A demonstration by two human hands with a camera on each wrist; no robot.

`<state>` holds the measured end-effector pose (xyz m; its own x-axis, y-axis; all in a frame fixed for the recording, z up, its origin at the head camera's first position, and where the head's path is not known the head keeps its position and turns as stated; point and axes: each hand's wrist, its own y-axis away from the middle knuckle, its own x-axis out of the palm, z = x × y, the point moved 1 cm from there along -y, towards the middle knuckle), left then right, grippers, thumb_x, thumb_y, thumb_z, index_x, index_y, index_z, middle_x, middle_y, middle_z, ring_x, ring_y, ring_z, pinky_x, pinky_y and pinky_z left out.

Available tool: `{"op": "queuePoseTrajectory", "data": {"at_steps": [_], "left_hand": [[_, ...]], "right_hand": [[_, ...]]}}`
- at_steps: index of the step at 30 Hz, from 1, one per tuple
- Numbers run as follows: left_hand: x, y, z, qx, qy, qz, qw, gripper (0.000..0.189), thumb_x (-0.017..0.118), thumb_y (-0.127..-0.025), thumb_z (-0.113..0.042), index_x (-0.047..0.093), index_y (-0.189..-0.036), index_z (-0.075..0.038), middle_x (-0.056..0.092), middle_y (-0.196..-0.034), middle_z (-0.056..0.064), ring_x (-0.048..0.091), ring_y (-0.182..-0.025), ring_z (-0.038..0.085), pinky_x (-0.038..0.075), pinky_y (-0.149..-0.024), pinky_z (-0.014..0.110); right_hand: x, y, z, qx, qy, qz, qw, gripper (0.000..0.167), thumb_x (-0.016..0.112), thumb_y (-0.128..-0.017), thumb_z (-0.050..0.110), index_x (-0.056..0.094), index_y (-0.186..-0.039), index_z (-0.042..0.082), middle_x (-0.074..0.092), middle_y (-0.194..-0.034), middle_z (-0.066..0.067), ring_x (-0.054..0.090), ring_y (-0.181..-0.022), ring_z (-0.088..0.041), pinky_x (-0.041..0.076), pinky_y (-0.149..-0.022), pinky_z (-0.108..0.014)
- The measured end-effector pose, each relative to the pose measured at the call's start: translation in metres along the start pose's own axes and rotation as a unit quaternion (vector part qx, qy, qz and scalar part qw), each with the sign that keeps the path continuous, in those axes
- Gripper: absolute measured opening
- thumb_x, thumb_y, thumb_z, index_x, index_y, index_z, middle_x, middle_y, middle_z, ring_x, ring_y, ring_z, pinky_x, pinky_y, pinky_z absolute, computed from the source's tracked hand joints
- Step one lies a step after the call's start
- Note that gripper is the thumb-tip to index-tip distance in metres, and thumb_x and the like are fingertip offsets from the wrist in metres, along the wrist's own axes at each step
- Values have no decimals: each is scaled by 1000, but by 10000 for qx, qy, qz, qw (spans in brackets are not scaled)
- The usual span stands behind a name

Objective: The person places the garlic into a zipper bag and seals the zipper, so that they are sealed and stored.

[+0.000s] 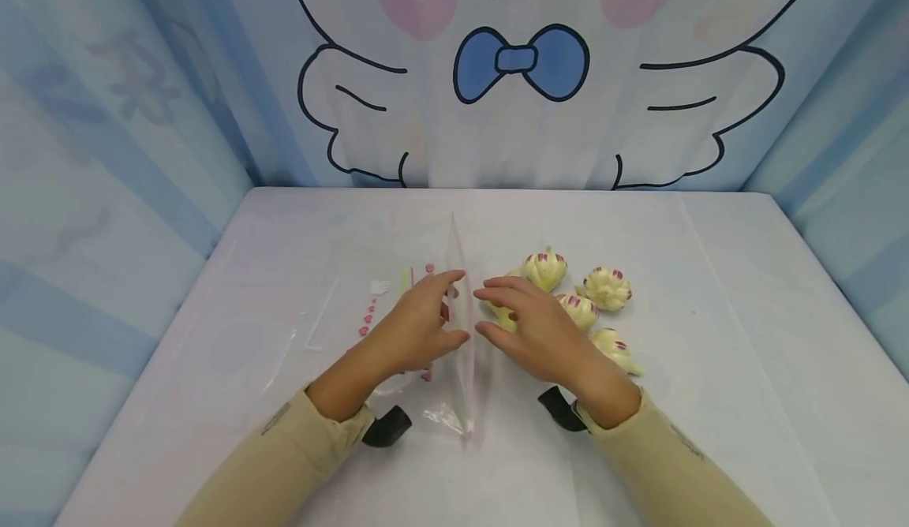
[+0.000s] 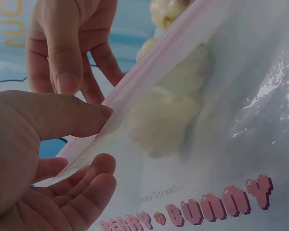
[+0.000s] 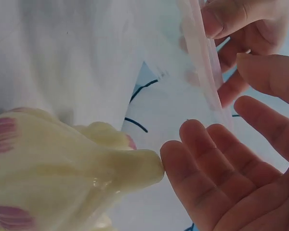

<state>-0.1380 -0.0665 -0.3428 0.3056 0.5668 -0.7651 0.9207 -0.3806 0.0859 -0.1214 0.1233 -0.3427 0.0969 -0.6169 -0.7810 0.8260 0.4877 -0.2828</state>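
Left hand (image 1: 417,327) and right hand (image 1: 537,328) spread-fingered, the limp bag (image 1: 465,381) well inside the table's (image 1: 202,330) left edge could sag shut.

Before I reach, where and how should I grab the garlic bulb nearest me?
Probably grip that garlic by its round body, from above right: its narrow neck points right and toward you, while another bulb sits beyond its left side.

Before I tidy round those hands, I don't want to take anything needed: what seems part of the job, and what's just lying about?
Likely in the job:
clear bag with pink edging, at the left hand
garlic bulbs, beside the right hand

Probably just there:
cartoon curtain, behind
white table cover, underneath
black pieces, at the wrists
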Motion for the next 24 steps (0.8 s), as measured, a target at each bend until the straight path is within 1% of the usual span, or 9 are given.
{"op": "queuePoseTrajectory", "data": {"at_steps": [5,8,12,16,19,21,24], "left_hand": [[-1,4,-2,88,259,-35,9996,85,83,-80,-9,38,-152,-5,56,-127,8,62,-96,18,55,-76,26],[-2,5,-4,194,302,-83,9993,85,83,-80,-7,37,-152,-4,56,-125,8,62,-95,17,55,-76,26],[-4,8,-6,393,202,-188,9988,89,82,-80,-3,32,-154,-3,56,-117,7,60,-90,17,53,-74,27],[-6,9,-5,574,83,-262,9980,92,80,-79,1,27,-155,-1,55,-113,7,58,-87,17,52,-72,28],[-8,10,-5,650,10,-325,9974,95,80,-78,2,26,-155,0,55,-110,8,58,-86,18,52,-73,28],[-10,10,-5,617,-25,-363,9974,97,81,-77,2,25,-156,-1,55,-106,8,58,-85,18,52,-72,28],[-12,10,-5,464,-62,-369,9982,98,82,-77,1,24,-157,-3,53,-98,7,55,-82,18,51,-70,28]], "right_hand": [[2,-5,2,-86,52,3,9999,39,75,-89,14,68,-125,1,61,-128,-16,62,-111,-30,56,-84,-40],[3,-7,3,-194,126,-9,9997,38,74,-90,12,67,-125,0,61,-127,-16,65,-105,-28,56,-83,-39],[5,-10,5,-166,52,64,9998,40,74,-89,9,65,-127,-1,62,-125,-16,69,-96,-24,56,-81,-38],[7,-13,7,6,-114,146,9998,44,74,-88,6,62,-129,-3,63,-124,-16,69,-91,-22,57,-77,-34],[9,-13,9,55,-187,119,9997,46,74,-87,2,61,-131,-3,63,-125,-16,69,-89,-21,57,-75,-32],[10,-13,10,70,-178,83,9998,47,73,-86,1,60,-132,-3,62,-126,-16,69,-88,-21,56,-74,-31],[12,-13,11,99,-156,76,9998,48,72,-87,1,59,-133,-2,62,-127,-15,68,-88,-20,56,-73,-30]]}}
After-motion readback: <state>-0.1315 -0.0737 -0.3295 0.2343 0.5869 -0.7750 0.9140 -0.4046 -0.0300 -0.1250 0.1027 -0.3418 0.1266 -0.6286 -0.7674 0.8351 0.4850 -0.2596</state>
